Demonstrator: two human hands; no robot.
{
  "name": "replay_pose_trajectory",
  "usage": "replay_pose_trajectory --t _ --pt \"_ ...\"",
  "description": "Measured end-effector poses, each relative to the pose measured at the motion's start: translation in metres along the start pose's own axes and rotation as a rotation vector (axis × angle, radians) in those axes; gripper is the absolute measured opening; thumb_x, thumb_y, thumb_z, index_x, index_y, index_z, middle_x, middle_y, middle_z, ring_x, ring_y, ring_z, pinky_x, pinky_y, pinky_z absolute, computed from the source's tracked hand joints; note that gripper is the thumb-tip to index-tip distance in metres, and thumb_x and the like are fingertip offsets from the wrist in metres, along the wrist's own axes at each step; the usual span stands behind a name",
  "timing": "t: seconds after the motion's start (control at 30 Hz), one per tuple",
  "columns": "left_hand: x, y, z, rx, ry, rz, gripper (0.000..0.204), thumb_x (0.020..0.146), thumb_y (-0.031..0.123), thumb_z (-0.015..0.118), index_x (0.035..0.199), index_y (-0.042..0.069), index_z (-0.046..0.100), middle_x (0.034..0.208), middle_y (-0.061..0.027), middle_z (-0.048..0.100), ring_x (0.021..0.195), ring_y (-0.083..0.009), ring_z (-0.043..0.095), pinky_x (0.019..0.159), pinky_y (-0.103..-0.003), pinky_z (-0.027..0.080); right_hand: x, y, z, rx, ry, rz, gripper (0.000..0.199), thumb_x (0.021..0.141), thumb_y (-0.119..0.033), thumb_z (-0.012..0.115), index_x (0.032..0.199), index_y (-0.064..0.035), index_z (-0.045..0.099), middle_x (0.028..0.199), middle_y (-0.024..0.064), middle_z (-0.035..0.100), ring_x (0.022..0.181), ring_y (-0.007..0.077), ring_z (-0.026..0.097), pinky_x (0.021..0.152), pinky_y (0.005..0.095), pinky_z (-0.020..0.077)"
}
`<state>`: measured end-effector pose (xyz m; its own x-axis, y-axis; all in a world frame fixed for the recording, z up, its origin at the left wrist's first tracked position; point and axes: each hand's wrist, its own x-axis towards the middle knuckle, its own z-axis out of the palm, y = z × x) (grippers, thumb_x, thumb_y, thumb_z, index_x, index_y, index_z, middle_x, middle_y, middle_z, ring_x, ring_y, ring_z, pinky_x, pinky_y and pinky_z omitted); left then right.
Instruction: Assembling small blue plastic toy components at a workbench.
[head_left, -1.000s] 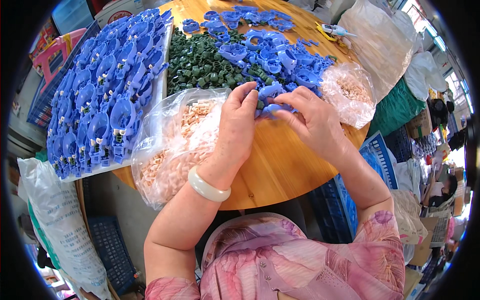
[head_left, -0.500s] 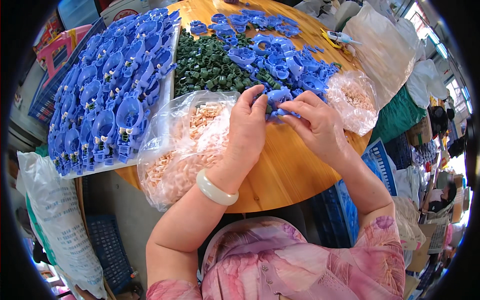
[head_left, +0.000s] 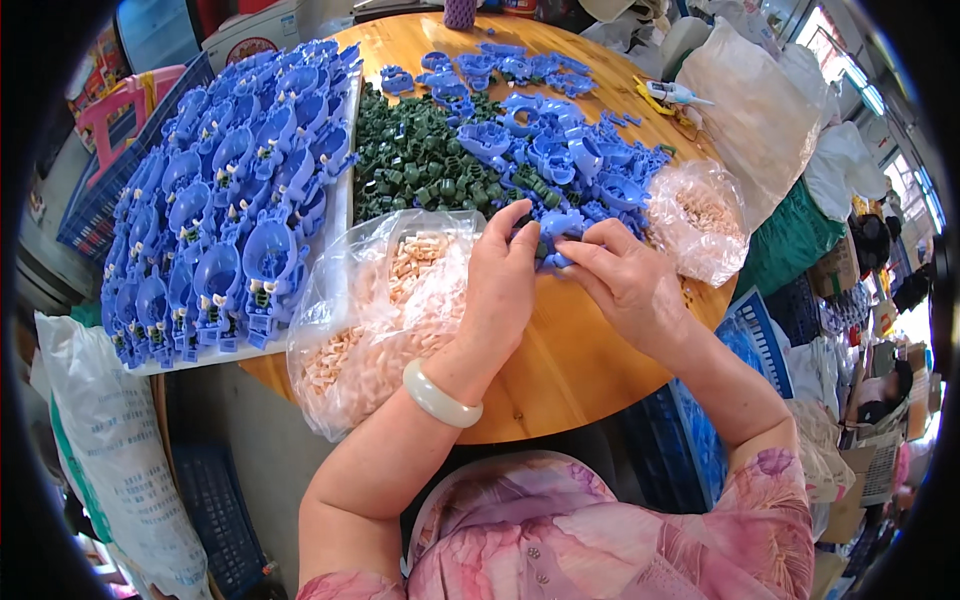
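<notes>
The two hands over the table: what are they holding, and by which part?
A blue plastic piece, held at its left side by the left hand and at its near edge by the right hand; the exact contact points are hidden.

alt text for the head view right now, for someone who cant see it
A person's left hand and right hand hold a blue piece between them over a round wooden table. Beyond are heaps of green parts and loose blue parts; clear bags of beige bits sit either side. Blue assemblies fill the left.
</notes>
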<state>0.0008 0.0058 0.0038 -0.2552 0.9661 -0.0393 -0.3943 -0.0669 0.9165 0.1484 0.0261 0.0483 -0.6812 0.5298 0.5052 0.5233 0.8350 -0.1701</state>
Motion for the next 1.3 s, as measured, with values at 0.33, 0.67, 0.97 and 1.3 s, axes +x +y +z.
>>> replay_pose_trajectory --t 0.33,0.67,0.97,1.3 --pt "-0.002 0.012 0.003 -0.213 -0.161 0.115 0.036 0.097 0.018 0.044 0.129 0.002 0.043 0.100 -0.0034 0.055 0.086 -0.0083 0.054 0.074 -0.022 0.046 -0.006 0.045 -0.003 0.816 -0.029 0.593 0.035 0.084 -0.018 0.065 0.112 0.0000 0.054 0.088 0.0031 0.060 0.064 0.0066 0.056 0.053 0.0212 0.0459" --pt "-0.002 0.018 -0.001 0.050 -0.170 0.212 0.032 0.098 0.023 0.043 0.120 0.001 0.053 0.098 -0.0003 0.056 0.088 -0.0068 0.049 0.077 -0.022 0.041 0.009 0.053 0.001 1.043 0.019 0.468 0.037 0.080 -0.005 0.067 0.114 0.0016 0.054 0.090 0.0032 0.062 0.078 0.0090 0.061 0.066 0.0222 0.0507" --pt "-0.007 0.063 -0.008 0.341 -0.273 0.108 0.029 0.090 0.007 0.051 0.116 -0.003 0.056 0.099 -0.0051 0.061 0.089 -0.0101 0.056 0.079 -0.023 0.045 0.015 0.061 -0.005 0.972 0.079 0.240 0.040 0.075 0.009 0.060 0.113 -0.0017 0.053 0.098 0.0039 0.059 0.092 0.0120 0.060 0.077 0.0251 0.0506" --pt "-0.010 0.146 -0.053 0.489 -0.210 -0.036 0.037 0.078 0.003 0.063 0.114 -0.001 0.057 0.088 -0.0041 0.061 0.081 -0.0097 0.059 0.070 -0.021 0.046 0.021 0.068 0.012 0.947 0.039 0.241 0.049 0.076 0.007 0.060 0.122 -0.0060 0.049 0.109 0.0083 0.054 0.080 0.0105 0.058 0.066 0.0221 0.0486"
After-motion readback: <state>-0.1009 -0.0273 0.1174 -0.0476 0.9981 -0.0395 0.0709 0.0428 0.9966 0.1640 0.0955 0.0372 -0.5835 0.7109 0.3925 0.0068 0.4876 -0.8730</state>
